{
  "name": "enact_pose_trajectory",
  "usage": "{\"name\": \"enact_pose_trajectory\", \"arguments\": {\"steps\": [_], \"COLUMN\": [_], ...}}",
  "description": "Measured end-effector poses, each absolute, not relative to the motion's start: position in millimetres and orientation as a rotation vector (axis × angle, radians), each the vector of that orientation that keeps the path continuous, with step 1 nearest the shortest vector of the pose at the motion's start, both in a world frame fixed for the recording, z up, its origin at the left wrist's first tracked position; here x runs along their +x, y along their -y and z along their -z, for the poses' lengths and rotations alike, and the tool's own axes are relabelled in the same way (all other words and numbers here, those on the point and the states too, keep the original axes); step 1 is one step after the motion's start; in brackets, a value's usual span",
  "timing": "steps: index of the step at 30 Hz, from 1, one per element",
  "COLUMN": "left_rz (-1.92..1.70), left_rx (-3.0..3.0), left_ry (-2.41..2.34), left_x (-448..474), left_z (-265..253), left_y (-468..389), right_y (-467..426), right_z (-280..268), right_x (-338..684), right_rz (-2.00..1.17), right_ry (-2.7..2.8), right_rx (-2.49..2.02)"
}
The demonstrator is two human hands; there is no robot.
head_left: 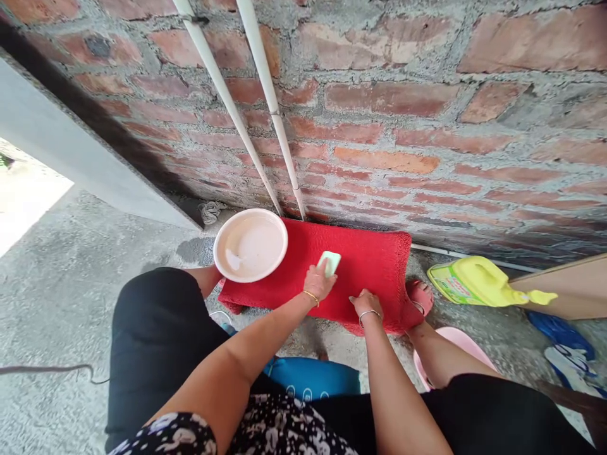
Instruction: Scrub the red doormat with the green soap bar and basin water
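Observation:
A red, fleecy mat (351,253) with a shaggy edge lies spread over a low support in front of me. My left hand (321,282) is closed around a pale green bar that looks like soap (330,260), holding it against the mat's surface. To the right, my right hand (367,306) rests on the mat near its front edge, fingers curled into the fabric. On the mat's left end stands a pale pink basin (251,243) with water in it.
A yellow detergent bottle (474,281) lies on the floor at right, near a pink tub (455,347) and blue-and-white shoes (569,357). Behind the mat rises a brick wall (393,101) with two white pipes (265,82). A blue seat (313,376) shows between my legs.

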State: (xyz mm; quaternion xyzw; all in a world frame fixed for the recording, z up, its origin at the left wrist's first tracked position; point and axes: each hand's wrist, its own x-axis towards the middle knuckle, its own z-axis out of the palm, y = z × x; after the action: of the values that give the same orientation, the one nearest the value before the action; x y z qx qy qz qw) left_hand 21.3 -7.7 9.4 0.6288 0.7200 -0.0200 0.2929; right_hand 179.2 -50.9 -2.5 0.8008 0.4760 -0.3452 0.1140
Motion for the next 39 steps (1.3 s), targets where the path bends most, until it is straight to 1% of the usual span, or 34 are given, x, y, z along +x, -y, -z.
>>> {"name": "enact_pose_trajectory", "arguments": {"steps": [5,9,11,15,17,19,22,26,30,32,36,39], "left_rz": [0.073,0.179,0.233,0.297,0.295,0.252,0.159,0.14,0.266,0.33,0.371,0.348], "left_rx": [1.484,1.51,1.666,1.947,1.986,1.983,1.906,1.685,1.7,1.849,2.187,2.273], "left_ry": [-2.341,-2.413,-2.312,-1.898,-1.737,-1.712,-1.912,-2.243,-2.309,-2.202,-1.76,-1.512], "left_x": [-44.1,-31.1,-8.4,32.4,38.2,29.9,-5.8,-60.8,-70.2,-57.1,-29.2,-29.2], "left_z": [0.5,11.2,13.9,10.2,5.1,-0.5,-6.6,-4.4,7.4,12.5,12.7,6.2], "left_y": [8.7,23.9,33.7,50.8,54.0,50.6,34.3,17.6,37.6,56.9,88.9,95.5], "right_y": [50.1,51.4,51.6,51.3,51.0,50.8,50.8,51.7,52.4,52.1,50.6,50.5], "right_z": [12.1,15.9,15.8,10.7,6.1,0.6,-7.8,-15.1,-14.6,-11.6,-2.1,6.5], "right_x": [180.0,181.5,182.1,183.1,183.1,182.5,181.3,181.9,184.4,184.9,183.3,182.6], "right_rz": [1.06,1.048,1.033,1.011,0.999,0.986,0.97,0.96,0.997,1.018,1.001,0.989], "right_ry": [-1.313,-1.331,-1.347,-1.47,-1.549,-1.612,-1.639,-1.724,-1.721,-1.682,-1.546,-1.466], "right_rx": [2.377,2.378,2.37,2.291,2.24,2.197,2.169,2.14,2.14,2.16,2.249,2.308]}}
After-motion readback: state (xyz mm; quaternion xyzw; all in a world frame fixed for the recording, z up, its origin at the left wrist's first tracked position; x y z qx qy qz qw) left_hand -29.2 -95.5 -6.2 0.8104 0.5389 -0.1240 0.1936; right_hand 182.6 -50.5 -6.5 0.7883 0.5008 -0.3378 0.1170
